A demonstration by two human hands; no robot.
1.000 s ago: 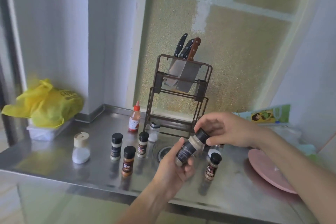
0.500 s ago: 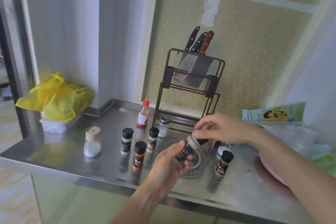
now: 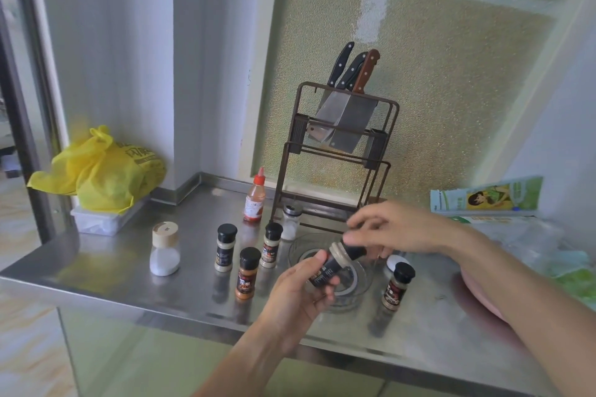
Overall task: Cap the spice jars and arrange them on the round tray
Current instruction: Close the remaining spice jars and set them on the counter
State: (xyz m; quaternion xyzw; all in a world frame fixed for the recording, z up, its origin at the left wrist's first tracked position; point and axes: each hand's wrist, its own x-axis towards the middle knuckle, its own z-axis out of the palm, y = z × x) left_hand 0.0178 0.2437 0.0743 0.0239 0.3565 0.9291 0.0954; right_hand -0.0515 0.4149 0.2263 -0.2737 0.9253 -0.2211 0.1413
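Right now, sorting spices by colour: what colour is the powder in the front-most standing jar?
Orange, in the front-most jar; head view.

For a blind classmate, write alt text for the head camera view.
The left hand holds a tilted spice jar while the right hand holds its black cap at the mouth. Four capped jars stand on the steel counter.

black cap (image 3: pixel 354 251) now off tilted jar (image 3: pixel 329 267)
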